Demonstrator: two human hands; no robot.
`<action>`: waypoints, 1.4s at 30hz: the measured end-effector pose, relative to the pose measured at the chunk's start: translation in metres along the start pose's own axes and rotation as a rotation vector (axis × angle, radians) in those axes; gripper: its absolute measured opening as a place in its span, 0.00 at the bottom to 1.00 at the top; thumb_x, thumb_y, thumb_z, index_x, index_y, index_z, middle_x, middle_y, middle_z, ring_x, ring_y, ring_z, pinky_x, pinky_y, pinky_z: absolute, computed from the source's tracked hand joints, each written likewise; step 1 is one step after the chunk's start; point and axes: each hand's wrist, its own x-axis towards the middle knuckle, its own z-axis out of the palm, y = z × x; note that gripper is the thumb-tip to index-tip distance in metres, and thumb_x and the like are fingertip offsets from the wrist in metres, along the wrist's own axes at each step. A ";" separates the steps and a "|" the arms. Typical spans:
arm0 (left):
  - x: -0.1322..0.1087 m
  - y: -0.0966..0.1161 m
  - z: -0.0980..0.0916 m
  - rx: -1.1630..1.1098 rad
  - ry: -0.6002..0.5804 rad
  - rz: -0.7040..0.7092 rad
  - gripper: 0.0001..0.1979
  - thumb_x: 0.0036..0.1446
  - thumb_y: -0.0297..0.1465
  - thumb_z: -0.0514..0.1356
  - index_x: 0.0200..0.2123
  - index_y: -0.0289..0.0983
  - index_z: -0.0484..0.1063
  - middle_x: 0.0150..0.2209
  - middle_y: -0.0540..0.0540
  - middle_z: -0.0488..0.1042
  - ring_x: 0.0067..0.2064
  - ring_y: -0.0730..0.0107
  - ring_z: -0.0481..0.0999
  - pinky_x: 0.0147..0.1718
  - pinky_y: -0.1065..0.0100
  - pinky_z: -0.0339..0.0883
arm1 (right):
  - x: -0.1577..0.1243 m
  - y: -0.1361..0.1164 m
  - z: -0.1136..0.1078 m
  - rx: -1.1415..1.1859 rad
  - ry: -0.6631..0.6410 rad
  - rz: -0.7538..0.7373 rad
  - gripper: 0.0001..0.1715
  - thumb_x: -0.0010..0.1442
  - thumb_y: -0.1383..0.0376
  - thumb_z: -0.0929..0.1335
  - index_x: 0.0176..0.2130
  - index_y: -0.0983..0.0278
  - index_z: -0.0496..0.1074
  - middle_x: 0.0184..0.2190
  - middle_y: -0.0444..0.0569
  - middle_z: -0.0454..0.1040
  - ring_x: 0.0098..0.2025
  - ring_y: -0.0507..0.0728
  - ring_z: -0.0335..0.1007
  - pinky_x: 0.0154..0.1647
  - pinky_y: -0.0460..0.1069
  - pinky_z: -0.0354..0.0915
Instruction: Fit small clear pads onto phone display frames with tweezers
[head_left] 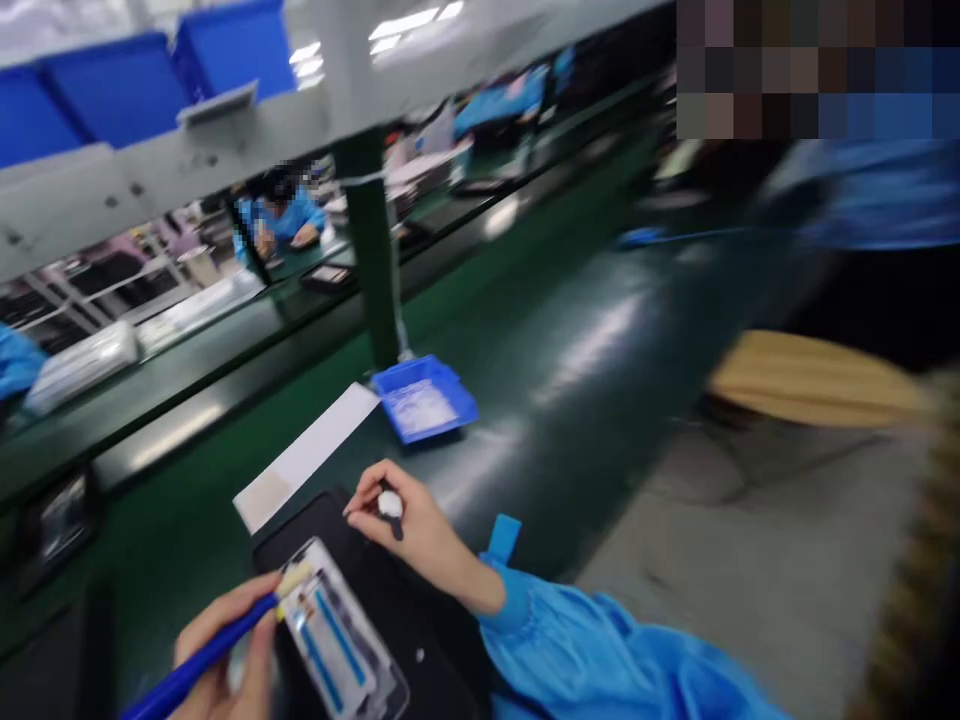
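Observation:
My left hand (225, 640) grips a long blue-handled tool (217, 640), its pale yellow tip close to the top end of a phone housing (341, 635). Two blue strips run along the silvery inside of the housing, which lies tilted on a black mat (435, 625). Above the mat, to the right of the housing, my right hand (401, 515) is closed with thumb and fingers curled. A small black and white piece (390, 505) shows in its palm; blur hides what kind of piece it is.
Beyond my hands, a white strip (315, 450) and a blue tray (465, 408) with clear bits lie on the green bench. A dark green post (367, 250) rises behind them. A wooden stool (817, 380) and a person in blue (885, 195) are at right.

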 end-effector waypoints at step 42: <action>-0.014 -0.039 -0.001 -0.420 -0.056 -0.657 0.19 0.55 0.42 0.66 0.40 0.38 0.62 0.36 0.44 0.80 0.36 0.64 0.81 0.36 0.64 0.78 | 0.000 0.012 0.019 0.118 -0.353 0.262 0.22 0.54 0.58 0.74 0.41 0.62 0.62 0.31 0.43 0.74 0.31 0.51 0.71 0.34 0.47 0.67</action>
